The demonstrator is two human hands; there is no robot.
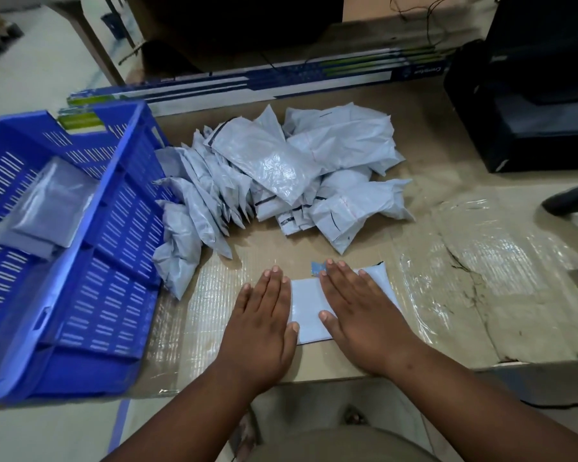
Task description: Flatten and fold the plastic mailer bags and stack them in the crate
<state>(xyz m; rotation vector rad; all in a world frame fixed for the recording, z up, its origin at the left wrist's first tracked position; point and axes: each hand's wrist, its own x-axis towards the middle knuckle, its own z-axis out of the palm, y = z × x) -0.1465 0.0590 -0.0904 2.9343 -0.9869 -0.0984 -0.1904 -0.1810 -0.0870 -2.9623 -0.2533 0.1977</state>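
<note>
Both bare hands are lying flat, fingers spread and pinching nothing: the left hand (264, 315) and right hand (357, 308) are pressing down on a flat pale grey plastic mailer bag (306, 305) on the taped brown cardboard tabletop (447, 278). Just beyond the fingertips, a loose heap of crumpled grey mailer bags (281, 175) is lying. Left of the left hand, a blue slotted plastic crate (90, 261) is holding folded grey mailers (44, 208).
</note>
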